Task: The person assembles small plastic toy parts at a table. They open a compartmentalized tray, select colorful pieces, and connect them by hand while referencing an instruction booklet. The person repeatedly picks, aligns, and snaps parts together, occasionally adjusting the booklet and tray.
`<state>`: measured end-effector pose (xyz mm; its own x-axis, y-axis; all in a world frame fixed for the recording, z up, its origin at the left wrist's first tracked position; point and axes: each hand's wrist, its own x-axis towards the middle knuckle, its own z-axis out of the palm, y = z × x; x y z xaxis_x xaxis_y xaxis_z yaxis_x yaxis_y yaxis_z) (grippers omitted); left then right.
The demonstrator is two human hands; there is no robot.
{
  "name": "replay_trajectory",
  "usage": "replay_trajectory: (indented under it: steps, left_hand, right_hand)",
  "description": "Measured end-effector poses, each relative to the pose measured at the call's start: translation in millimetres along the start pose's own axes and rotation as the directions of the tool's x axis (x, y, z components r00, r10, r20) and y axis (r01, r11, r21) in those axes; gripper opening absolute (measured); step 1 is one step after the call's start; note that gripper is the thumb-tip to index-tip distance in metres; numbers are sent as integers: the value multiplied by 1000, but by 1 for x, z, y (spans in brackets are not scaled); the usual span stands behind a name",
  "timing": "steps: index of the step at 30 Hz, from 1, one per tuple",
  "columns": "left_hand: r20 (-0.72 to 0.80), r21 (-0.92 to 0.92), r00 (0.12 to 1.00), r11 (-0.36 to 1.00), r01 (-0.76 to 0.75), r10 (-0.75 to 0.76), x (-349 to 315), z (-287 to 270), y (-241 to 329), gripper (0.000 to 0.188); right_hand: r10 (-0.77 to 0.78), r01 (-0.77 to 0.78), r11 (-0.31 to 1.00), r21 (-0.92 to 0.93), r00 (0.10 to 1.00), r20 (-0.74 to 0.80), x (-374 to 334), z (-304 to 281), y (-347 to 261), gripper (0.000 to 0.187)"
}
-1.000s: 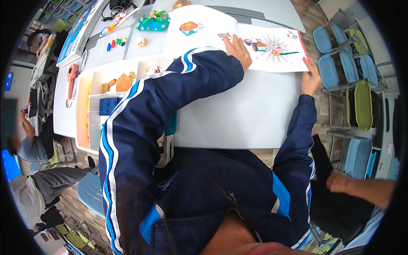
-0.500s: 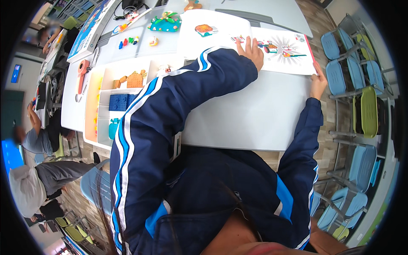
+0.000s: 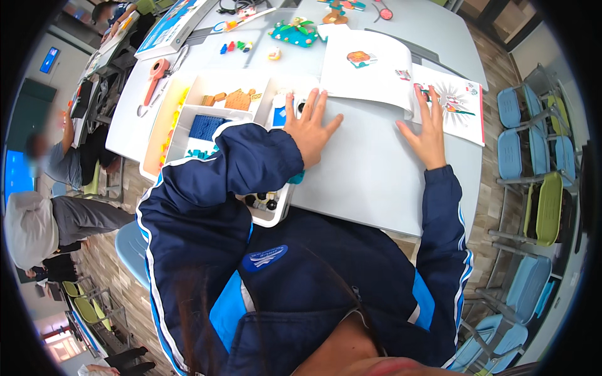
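Spreading wide with nothing between them, the fingers of the left hand overlie the compartmented tray, while the right hand sets parted, empty fingers over the near edge of the open booklet, presumably steadying it.

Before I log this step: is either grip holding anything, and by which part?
Nothing visible is held: the left grip is spread open over the edge of the white tray; the right grip is open, overlapping the booklet.
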<state>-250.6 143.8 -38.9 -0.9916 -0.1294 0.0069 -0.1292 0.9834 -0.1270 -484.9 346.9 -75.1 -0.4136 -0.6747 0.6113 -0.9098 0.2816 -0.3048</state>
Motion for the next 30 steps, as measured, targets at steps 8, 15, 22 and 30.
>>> replay_trajectory:
  steps: [8,15,22,30]
  left_hand:
    - [-62,-133,998,991,-11,3,-11,9,8,65]
    - [-227,-56,973,998,22,-34,-17,26,7,51]
    - [-228,-137,973,991,1,-33,-25,25,6,50]
    - [-243,-130,969,991,18,-50,-18,29,3,52]
  right_hand:
    - [93,-91,995,-45,994,52,10,49,14,76]
    - [118,-123,989,75,990,77,-2,40,14,77]
    - [26,-23,999,-30,992,121,-15,49,7,71]
    - [123,-100,979,-180,985,123,-7,63,-17,65]
